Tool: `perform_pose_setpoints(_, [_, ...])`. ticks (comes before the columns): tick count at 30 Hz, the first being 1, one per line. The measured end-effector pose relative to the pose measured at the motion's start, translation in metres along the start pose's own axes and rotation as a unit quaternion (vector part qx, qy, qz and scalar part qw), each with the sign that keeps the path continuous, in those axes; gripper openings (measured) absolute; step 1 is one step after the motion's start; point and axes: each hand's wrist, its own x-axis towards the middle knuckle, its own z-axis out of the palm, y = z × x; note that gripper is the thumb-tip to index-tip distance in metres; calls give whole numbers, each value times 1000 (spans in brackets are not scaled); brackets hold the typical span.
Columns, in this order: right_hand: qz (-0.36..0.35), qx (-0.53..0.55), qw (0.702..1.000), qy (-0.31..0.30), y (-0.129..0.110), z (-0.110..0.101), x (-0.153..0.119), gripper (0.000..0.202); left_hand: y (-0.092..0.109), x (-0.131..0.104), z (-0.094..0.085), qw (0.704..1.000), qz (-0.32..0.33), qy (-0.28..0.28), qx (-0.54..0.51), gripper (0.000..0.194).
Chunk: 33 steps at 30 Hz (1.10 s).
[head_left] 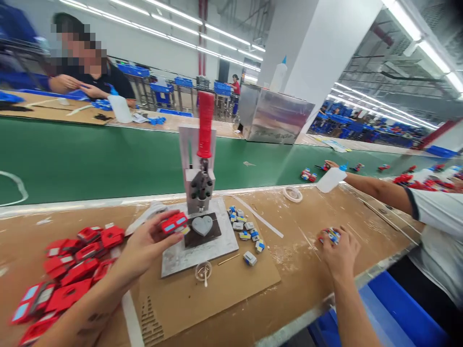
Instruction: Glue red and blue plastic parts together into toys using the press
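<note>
My left hand (150, 243) holds a red toy part (174, 221) with light blue windows between thumb and fingers, over the left edge of a metal press plate (217, 246). Beside it on the plate lies a grey heart-shaped piece (202, 225), under the toggle press with a red handle (205, 125). Out to the right, my right hand (340, 246) is closed on a small blue, white and yellow part (331, 236), partly hidden by the fingers. Several small grey, blue and yellow parts (249, 226) lie right of the press. Many red parts (77, 260) are heaped at the left.
A small cup (203, 271) with a stick stands before the plate on cardboard (217, 308). Behind runs a green conveyor (90, 159). At the right, a person's arm (379, 192) reaches near a white bottle (330, 180) and a tape ring (292, 194). Another person sits across.
</note>
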Motion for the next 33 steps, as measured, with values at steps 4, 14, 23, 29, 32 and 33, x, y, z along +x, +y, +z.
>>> perform_pose_setpoints(4, [-120,224,967,-8,-140,-15,14,28,-10,20,9,990,89,-25,107,61])
perform_pose_setpoints(14, [-261,587,757,-121,-399,-27,86,45,-21,41,40,979,131,-57,143,42])
perform_pose_setpoints(23, [-87,711,671,-189,-332,-59,13,39,-34,44,41,981,129,-71,126,45])
perform_pose_setpoints(29, [88,632,597,-486,-330,-63,-14,37,-30,42,42,981,134,-57,128,43])
perform_pose_setpoints(32, [132,654,516,-537,-337,-77,-9,44,-29,40,43,981,141,-53,124,39])
perform_pose_setpoints(33, [139,659,506,-540,-338,-81,-8,46,-29,40,44,981,142,-51,121,39])
